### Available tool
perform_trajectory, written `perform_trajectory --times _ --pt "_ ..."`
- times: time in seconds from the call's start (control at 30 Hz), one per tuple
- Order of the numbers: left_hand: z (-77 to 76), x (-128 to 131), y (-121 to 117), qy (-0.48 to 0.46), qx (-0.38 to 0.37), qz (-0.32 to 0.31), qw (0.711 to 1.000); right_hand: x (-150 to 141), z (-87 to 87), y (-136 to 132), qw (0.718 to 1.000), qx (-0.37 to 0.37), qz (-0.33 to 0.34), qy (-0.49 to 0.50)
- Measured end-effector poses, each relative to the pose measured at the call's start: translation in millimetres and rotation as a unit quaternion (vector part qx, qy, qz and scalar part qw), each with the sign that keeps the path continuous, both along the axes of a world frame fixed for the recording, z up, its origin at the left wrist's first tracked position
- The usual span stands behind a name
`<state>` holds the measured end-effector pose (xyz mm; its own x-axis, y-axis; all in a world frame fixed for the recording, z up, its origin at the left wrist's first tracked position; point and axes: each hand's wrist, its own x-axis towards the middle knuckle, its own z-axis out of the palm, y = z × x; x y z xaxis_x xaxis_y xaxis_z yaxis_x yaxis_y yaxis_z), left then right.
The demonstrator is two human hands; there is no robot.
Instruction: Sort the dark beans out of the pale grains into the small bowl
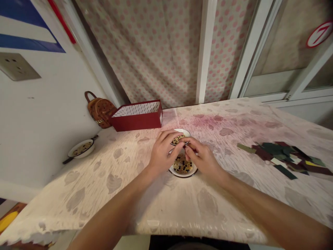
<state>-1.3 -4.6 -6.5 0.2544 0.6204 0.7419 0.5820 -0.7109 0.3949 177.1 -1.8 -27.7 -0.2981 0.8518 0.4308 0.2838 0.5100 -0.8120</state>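
Note:
Two white bowls with dark rims stand one behind the other on the table, both holding small round beads in yellow, tan and black. My left hand is curled over the left side of the far bowl, its thumb reaching toward the right fingertips. My right hand is pinched above the near bowl. A tiny dark, shiny item shows where the fingertips of both hands meet; its kind is too small to tell. Beads in the near bowl show below my fingers.
A red open box and a small brown backpack stand at the back left. By the left wall sits a handled bowl with more beads. Strips in green, maroon and other colours lie in a pile at right. A patterned cloth covers the table.

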Motion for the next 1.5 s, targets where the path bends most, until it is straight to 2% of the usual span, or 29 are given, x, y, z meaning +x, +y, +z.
perform_trajectory --times 0.13,0.4,0.57,0.73,0.93,1.03,1.17,1.27,1.5 --pt "-0.8 7 -5 0.005 -0.026 -0.037 0.999 -1 -0.5 -3 0.997 0.056 0.020 -0.040" --pt "2.9 17 -14 -0.008 -0.063 -0.040 0.997 -2 -5.3 -7 0.988 0.113 0.046 -0.091" --pt "3.8 19 -16 -0.052 -0.048 -0.075 0.995 -1 -0.8 -10 0.984 0.152 0.054 -0.078" --pt "9.8 20 -20 -0.074 -0.059 -0.136 0.986 1 2.8 -10 0.980 0.161 0.111 -0.033" --pt "14.8 23 -29 -0.104 -0.071 -0.109 0.986 5 9.6 -11 0.971 0.182 0.153 -0.036" --pt "13.7 24 -31 -0.108 -0.076 -0.099 0.986 5 12.5 -13 0.969 0.174 0.171 -0.031" --pt "13.4 24 -31 -0.108 -0.098 -0.108 0.983 3 15.4 -12 0.975 0.119 0.184 -0.032" --pt "14.5 23 -32 -0.112 -0.125 -0.109 0.980 3 15.7 -12 0.979 0.089 0.175 -0.053" --pt "12.7 18 -28 -0.129 -0.166 -0.123 0.970 3 13.7 -11 0.985 0.075 0.136 -0.079"
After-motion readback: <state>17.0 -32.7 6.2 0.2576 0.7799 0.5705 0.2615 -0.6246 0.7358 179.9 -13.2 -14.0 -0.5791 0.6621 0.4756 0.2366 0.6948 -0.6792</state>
